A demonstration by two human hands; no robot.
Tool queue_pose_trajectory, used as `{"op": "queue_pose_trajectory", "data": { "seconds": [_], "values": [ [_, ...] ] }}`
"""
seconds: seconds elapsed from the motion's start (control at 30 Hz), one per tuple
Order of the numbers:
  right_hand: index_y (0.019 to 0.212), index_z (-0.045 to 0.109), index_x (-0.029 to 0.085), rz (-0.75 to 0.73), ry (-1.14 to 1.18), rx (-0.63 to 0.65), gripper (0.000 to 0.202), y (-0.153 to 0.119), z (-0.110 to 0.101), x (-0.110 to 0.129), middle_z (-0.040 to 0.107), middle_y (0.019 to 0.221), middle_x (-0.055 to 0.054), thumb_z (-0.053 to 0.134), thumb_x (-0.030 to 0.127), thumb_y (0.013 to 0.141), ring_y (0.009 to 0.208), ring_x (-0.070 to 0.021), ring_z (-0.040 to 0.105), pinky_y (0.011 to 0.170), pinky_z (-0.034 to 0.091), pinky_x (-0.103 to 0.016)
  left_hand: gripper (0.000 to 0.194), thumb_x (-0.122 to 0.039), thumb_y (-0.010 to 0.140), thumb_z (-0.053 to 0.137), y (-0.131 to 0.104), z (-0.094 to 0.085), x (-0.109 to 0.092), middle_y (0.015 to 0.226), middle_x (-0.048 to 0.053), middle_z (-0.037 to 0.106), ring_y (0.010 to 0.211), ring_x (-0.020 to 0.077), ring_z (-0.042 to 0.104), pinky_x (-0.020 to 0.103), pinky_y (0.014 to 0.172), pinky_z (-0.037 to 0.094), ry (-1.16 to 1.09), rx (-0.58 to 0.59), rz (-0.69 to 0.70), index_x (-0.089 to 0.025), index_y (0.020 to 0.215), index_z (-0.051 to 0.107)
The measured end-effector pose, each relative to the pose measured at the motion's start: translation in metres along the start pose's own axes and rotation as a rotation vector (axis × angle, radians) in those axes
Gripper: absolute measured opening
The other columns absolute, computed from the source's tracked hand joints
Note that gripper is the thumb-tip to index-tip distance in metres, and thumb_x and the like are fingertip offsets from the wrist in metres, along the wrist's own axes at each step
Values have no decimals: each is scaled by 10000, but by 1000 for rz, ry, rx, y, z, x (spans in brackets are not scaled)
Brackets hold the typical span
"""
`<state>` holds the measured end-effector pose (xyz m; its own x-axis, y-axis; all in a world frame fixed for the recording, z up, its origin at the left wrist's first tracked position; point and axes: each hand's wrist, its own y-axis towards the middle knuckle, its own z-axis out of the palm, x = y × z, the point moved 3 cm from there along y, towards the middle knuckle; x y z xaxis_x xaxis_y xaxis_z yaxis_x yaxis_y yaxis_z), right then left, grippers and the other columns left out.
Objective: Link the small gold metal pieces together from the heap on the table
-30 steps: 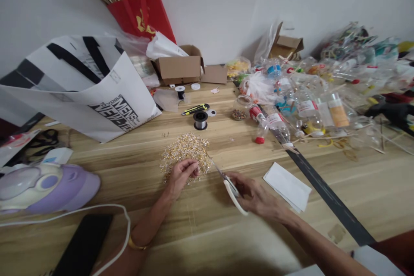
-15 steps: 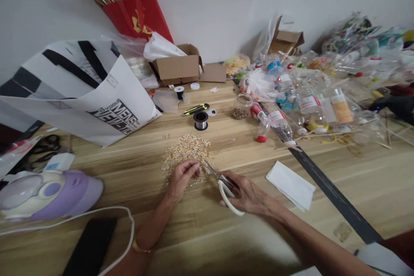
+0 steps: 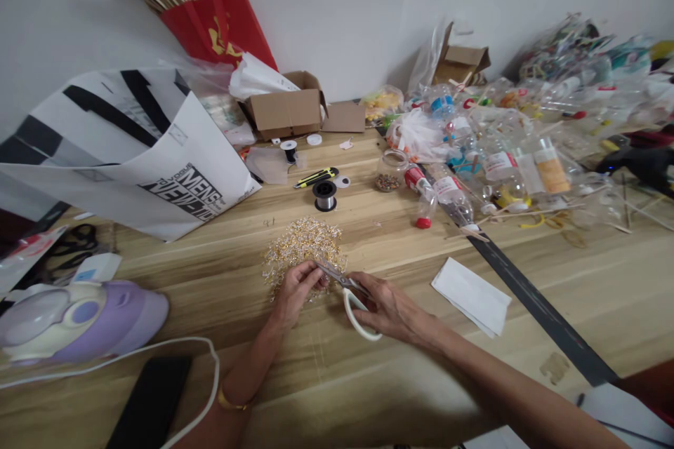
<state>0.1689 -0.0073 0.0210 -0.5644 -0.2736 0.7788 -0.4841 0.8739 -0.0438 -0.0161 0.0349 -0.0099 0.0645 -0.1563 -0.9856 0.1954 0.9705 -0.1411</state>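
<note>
My right hand (image 3: pixel 387 305) is wrapped round the white handles of a pair of scissors (image 3: pixel 358 312). The blades point left, their tips at the fingertips of my left hand (image 3: pixel 298 289). That hand is closed in a pinch; what sits between thumb and fingers is too small to make out. Just beyond it lies a heap of small gold and silvery pieces (image 3: pixel 302 242) on the wooden table. Behind the heap stand a black spool of fine wire (image 3: pixel 324 196) and a yellow-and-black utility knife (image 3: pixel 316 177).
On the left are a white shopping bag (image 3: pixel 158 154), a purple-and-cream device (image 3: pixel 105 316) with a white cable, and a black phone-like slab (image 3: pixel 150 400). To the right, folded white paper (image 3: pixel 472 297) lies near a dark strip (image 3: pixel 537 309). Plastic bottles (image 3: pixel 453 196) clutter the back right.
My right hand has moved left with the scissors, bringing the blade tips up to my left fingertips. My left hand stays nearly in place, still pinched. The view has shifted slightly.
</note>
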Motion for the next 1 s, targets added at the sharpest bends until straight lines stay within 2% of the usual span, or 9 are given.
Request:
{"op": "queue_pose_trajectory", "data": {
  "seconds": [0.13, 0.37, 1.0],
  "values": [
    [1164, 491, 169, -26, -68, -30, 392, -2, 0, 0, 610, 858, -39, 588, 238, 791, 652, -133, 533, 605, 391, -234, 265, -375, 707, 676, 0, 0, 2, 625, 6, 629, 574, 111, 560, 218, 575, 445, -5, 17, 15, -119, 772, 648],
    [1226, 437, 200, -77, -102, -32, 419, -2, 4, -8, 620, 999, -71, 563, 255, 831, 814, -181, 597, 698, 432, -268, 267, -384, 713, 670, 0, 0, 1, 623, 11, 630, 576, 113, 559, 221, 580, 444, 6, 21, 10, -119, 741, 640],
    [1191, 413, 203, -73, -104, -25, 339, -7, 11, -12, 591, 948, -61, 517, 215, 869, 791, -165, 597, 694, 471, -281, 241, -360, 710, 658, -1, 0, -2, 622, 15, 626, 582, 124, 564, 231, 582, 454, 93, 30, 13, -124, 757, 646]
  ]
}}
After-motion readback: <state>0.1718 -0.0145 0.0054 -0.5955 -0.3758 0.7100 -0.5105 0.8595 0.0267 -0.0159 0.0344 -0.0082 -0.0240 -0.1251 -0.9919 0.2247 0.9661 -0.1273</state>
